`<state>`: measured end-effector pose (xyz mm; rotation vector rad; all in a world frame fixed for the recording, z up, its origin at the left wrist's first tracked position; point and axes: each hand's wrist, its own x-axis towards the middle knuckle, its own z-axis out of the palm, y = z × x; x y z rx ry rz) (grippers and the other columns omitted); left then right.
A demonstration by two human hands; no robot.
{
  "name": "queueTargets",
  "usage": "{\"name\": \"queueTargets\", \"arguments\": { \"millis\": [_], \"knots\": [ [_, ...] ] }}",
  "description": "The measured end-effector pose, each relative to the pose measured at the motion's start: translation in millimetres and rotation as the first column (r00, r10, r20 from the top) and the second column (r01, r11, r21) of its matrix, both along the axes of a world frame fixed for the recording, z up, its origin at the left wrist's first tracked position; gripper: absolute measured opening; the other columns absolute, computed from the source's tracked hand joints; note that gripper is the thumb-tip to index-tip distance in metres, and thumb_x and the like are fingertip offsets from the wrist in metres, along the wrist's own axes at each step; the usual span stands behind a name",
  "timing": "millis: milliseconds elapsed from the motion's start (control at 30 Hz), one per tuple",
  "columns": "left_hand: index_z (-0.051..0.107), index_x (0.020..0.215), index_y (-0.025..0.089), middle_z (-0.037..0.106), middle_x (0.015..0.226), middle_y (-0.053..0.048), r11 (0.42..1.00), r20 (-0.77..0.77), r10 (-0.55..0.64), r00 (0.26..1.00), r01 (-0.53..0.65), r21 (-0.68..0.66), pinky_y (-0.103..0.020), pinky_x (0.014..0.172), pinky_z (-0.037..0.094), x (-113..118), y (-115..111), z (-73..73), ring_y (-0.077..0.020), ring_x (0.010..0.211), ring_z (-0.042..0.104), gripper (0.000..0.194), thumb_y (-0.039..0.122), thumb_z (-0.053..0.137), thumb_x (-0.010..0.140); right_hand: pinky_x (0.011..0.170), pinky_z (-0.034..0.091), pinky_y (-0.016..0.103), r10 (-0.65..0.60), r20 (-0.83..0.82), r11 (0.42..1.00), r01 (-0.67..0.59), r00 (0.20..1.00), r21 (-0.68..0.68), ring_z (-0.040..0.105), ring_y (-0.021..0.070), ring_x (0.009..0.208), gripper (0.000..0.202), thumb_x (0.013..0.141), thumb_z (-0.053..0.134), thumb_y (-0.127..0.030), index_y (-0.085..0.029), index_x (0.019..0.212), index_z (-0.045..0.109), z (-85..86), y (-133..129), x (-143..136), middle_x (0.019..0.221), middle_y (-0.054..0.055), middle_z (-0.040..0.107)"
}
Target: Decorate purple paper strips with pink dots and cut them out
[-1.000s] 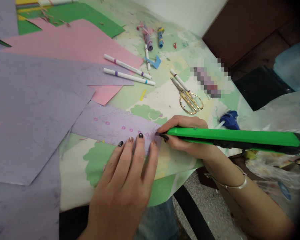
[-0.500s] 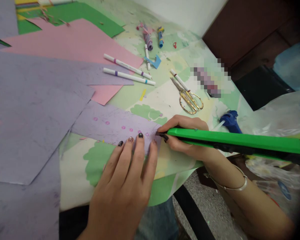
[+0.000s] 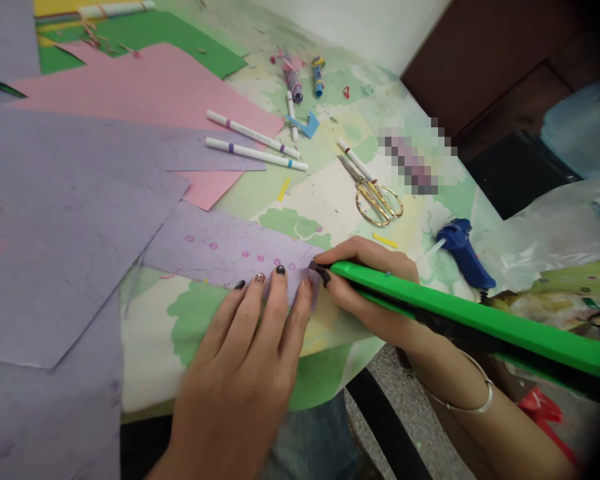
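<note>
My left hand (image 3: 250, 360) lies flat, fingers spread, on a strip of purple paper (image 3: 180, 223) marked with several small pink rings. At the strip's right end, my right hand (image 3: 365, 287) pinches a long green-and-black utility knife (image 3: 455, 307) near its front, like a pen. Its small dark tip is at the paper beside my left index finger; whether it touches cannot be made out. The knife's body slants back over my right wrist. A large purple sheet (image 3: 75, 247) overlaps the strip's left end.
Beyond my hands lie gold-handled scissors (image 3: 373, 197), white markers (image 3: 257, 155), pink paper (image 3: 150, 87), green paper (image 3: 170, 40) and small rolled-paper figures (image 3: 293, 80). A blue glue gun (image 3: 465, 253) rests at the right table edge, with plastic bags (image 3: 565, 227) beyond.
The back of the utility knife has swung lower while its tip stays near the same spot. A yellow scrap shows beyond my right hand. My left hand keeps its place on the strip.
</note>
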<state>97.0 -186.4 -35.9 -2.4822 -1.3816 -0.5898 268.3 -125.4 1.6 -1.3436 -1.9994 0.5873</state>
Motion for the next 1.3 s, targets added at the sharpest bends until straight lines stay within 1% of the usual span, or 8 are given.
{"name": "queueTargets", "arguments": {
  "millis": [167, 400, 667, 867, 1167, 1300],
  "knots": [
    [0.049, 0.132, 0.011, 0.060, 0.123, -0.016, 0.999, -0.004, -0.004, 1.000, 0.004, 0.035, -0.045, 0.091, 0.048, -1.1, 0.9, -0.2, -0.0323, 0.107, 0.059, 0.044, 0.010, 0.040, 0.089, 0.060, 0.048, 0.020, 0.006, -0.002, 1.000, -0.006, 1.000, -0.002, 0.063, 0.0106, 0.067, 0.013, 0.074, 0.060, -0.013, -0.018, 0.084, 0.067, -1.2, 1.3, 1.8, 0.078, 0.000, 0.070],
    [0.050, 0.131, 0.010, 0.059, 0.124, -0.015, 0.999, 0.013, 0.009, 1.000, -0.009, 0.034, -0.046, 0.090, 0.047, 0.1, -0.4, -0.1, -0.0332, 0.107, 0.059, 0.043, 0.011, 0.041, 0.089, 0.054, 0.045, 0.020, -0.009, 0.011, 1.000, 0.009, 1.000, 0.017, 0.057, 0.0084, 0.057, 0.013, 0.073, 0.059, -0.013, -0.019, 0.082, 0.066, -2.2, 1.7, 1.9, 0.071, -0.002, 0.068],
    [0.047, 0.133, 0.010, 0.059, 0.125, -0.015, 1.000, -0.002, 0.006, 1.000, -0.006, 0.011, -0.045, 0.091, 0.047, 1.2, 0.6, -1.4, -0.0326, 0.108, 0.058, 0.045, 0.010, 0.040, 0.089, 0.054, 0.045, 0.020, -0.017, 0.013, 1.000, 0.017, 1.000, 0.021, 0.059, 0.0093, 0.058, 0.013, 0.073, 0.059, -0.013, -0.018, 0.082, 0.066, -1.7, 0.8, 0.7, 0.071, -0.001, 0.069],
    [0.048, 0.133, 0.010, 0.059, 0.124, -0.015, 0.999, 0.001, 0.002, 1.000, -0.002, 0.035, -0.045, 0.090, 0.048, -1.1, -0.1, -1.4, -0.0324, 0.107, 0.059, 0.044, 0.011, 0.041, 0.089, 0.056, 0.046, 0.020, -0.027, 0.022, 1.000, 0.027, 0.999, 0.003, 0.061, 0.0099, 0.061, 0.013, 0.073, 0.060, -0.013, -0.018, 0.084, 0.066, -0.4, -0.8, 0.7, 0.075, 0.000, 0.070],
    [0.048, 0.133, 0.011, 0.060, 0.124, -0.015, 0.999, 0.000, 0.006, 1.000, -0.006, 0.039, -0.045, 0.091, 0.048, 0.5, 0.2, -1.8, -0.0328, 0.107, 0.059, 0.045, 0.012, 0.044, 0.088, 0.054, 0.045, 0.019, -0.030, -0.002, 0.999, 0.030, 1.000, 0.045, 0.058, 0.0083, 0.056, 0.014, 0.071, 0.058, -0.010, -0.017, 0.080, 0.066, -0.8, -0.5, -1.3, 0.068, -0.002, 0.068],
    [0.051, 0.131, 0.010, 0.060, 0.124, -0.015, 0.999, 0.012, 0.004, 1.000, -0.004, 0.039, -0.045, 0.090, 0.048, 1.1, 0.2, -1.3, -0.0332, 0.106, 0.059, 0.043, 0.013, 0.041, 0.089, 0.055, 0.045, 0.019, -0.036, 0.003, 0.999, 0.036, 0.999, 0.029, 0.058, 0.0077, 0.056, 0.015, 0.071, 0.059, -0.010, -0.017, 0.081, 0.067, -0.4, -1.7, -0.9, 0.068, -0.002, 0.068]
  ]
}}
